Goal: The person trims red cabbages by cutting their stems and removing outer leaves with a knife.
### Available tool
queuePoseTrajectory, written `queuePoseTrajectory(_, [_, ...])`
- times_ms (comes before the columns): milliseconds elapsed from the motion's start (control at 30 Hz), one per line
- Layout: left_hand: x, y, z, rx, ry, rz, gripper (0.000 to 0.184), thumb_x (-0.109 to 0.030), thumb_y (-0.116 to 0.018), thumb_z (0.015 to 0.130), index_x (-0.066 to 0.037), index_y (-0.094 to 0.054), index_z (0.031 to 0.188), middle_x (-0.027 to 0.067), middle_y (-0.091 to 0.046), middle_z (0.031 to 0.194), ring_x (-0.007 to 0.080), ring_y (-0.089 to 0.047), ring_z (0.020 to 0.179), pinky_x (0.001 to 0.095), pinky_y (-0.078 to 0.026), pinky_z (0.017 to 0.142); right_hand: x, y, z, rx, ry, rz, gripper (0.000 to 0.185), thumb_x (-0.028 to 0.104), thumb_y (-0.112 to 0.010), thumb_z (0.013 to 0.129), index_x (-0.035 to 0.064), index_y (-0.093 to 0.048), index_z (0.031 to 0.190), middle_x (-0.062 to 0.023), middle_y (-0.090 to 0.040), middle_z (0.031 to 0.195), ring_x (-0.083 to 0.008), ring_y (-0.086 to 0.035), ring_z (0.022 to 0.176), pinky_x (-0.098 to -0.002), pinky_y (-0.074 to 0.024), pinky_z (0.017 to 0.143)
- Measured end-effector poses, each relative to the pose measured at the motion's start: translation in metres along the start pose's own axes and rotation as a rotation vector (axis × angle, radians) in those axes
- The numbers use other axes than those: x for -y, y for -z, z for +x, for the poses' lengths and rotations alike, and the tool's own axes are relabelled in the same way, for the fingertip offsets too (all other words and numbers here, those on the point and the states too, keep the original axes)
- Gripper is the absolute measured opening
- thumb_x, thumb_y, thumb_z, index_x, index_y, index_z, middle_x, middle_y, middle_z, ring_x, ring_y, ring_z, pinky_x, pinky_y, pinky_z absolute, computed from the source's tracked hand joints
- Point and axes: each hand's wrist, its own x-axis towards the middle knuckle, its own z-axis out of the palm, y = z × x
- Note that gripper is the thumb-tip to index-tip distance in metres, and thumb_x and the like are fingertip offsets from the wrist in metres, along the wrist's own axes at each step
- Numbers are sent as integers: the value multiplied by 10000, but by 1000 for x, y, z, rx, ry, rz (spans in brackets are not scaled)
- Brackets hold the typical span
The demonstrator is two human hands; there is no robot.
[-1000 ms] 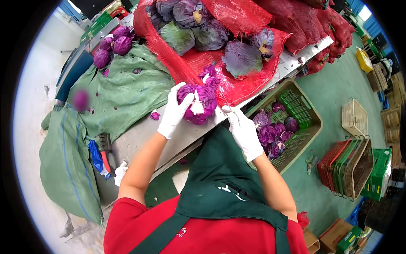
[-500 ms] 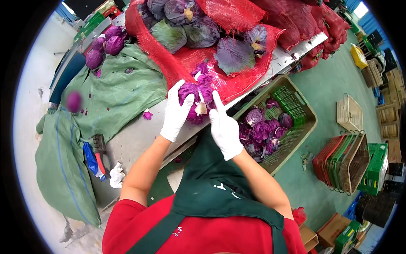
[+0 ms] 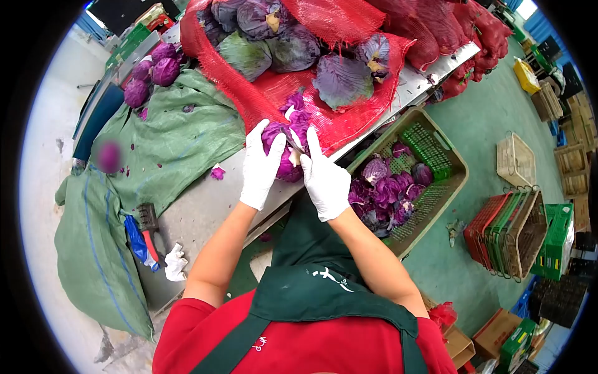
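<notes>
A purple cabbage [image 3: 288,169] rests near the table's front edge, beside the red mesh sack [image 3: 249,100]. My left hand [image 3: 260,167], in a white glove, grips its left side. On its right side my right hand [image 3: 325,181], also gloved, has its fingers closed on a small dark tool, perhaps a knife, that lies against the pale stem. The tool is mostly hidden by the fingers. Loose purple leaves [image 3: 296,106] lie just behind the cabbage. Large cabbages with dark outer leaves [image 3: 342,81] sit on the open sack.
A green crate [image 3: 458,177] with several purple cabbages stands right of the table. Green woven cloth [image 3: 180,134] covers the left side, with several peeled cabbages [image 3: 166,71] behind. A red-handled tool [image 3: 151,244] lies at left. Stacked crates [image 3: 507,234] stand on the floor.
My right hand has moved left from over the crate's edge onto the cabbage's right side. My left hand has stayed on the cabbage. The view has shifted slightly.
</notes>
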Motion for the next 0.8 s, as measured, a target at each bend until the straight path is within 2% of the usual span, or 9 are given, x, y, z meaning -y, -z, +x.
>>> queuePoseTrajectory(133, [-9,0,-9,-13,-9,49,622,-384,-615,962,-11,-432,1424,221,-468,1383,348,-486,1272,410,-374,1095,-40,-2,37,-386,-63,156,363,349,-476,1023,124,-599,1280,-120,-705,769,-326,-674,635,-420,-537,570])
queuePoseTrajectory(167, [-11,0,-9,-19,-19,36,626,-387,-617,959,-10,-432,1423,220,-468,1381,348,-488,1269,410,-378,1093,-48,-1,40,-352,-10,191,403,387,-522,997,125,-590,1295,-133,-711,790,-336,-687,665,-428,-543,601])
queuePoseTrajectory(233, [-9,0,-5,-16,-14,21,630,-392,-623,955,-19,-433,1426,217,-472,1376,345,-493,1265,410,-386,1086,-22,29,38,48,-158,225,509,456,-599,936,128,-571,1323,-154,-720,879,-320,-702,731,-418,-547,649])
queuePoseTrajectory(300, [-12,0,-3,15,15,36,633,-400,-625,952,-33,-433,1431,212,-472,1375,337,-496,1264,411,-394,1077,-19,16,32,-29,5,302,649,534,-669,852,151,-543,1360,-149,-680,1021,-318,-688,857,-408,-541,744])
queuePoseTrajectory(367, [-6,1,-1,3,-9,35,617,-383,-645,944,-41,-452,1420,203,-488,1360,324,-516,1245,404,-409,1065,-26,1,39,-69,58,313,594,520,-661,864,154,-566,1322,-138,-656,971,-329,-680,847,-410,-537,741])
queuePoseTrajectory(500, [-1,8,6,70,-108,22,599,-328,-701,913,-39,-486,1392,185,-542,1310,302,-559,1199,377,-438,1037,-28,15,61,-21,16,143,334,373,-656,893,127,-677,1119,-150,-661,949,-316,-670,836,-396,-542,741])
queuePoseTrajectory(633, [1,15,12,161,-56,-68,589,-298,-706,912,-60,-482,1401,167,-557,1322,263,-552,1218,361,-423,1055,-53,-14,83,-74,12,185,287,299,-582,905,52,-660,1029,-197,-664,927,-389,-650,858,-459,-520,791])
queuePoseTrajectory(700, [10,27,14,282,-103,-252,569,-264,-684,925,-61,-472,1413,126,-549,1334,228,-532,1231,353,-398,1078,-87,-17,91,99,-140,327,302,285,-540,882,34,-661,1000,-232,-670,963,-423,-643,919,-491,-510,840])
queuePoseTrajectory(800, [26,42,21,305,-42,-390,543,-221,-656,936,-34,-462,1408,111,-512,1360,208,-480,1262,344,-351,1112,-113,-11,75,65,-227,297,309,274,-546,867,3,-652,970,-245,-670,945,-418,-635,946,-481,-498,851])
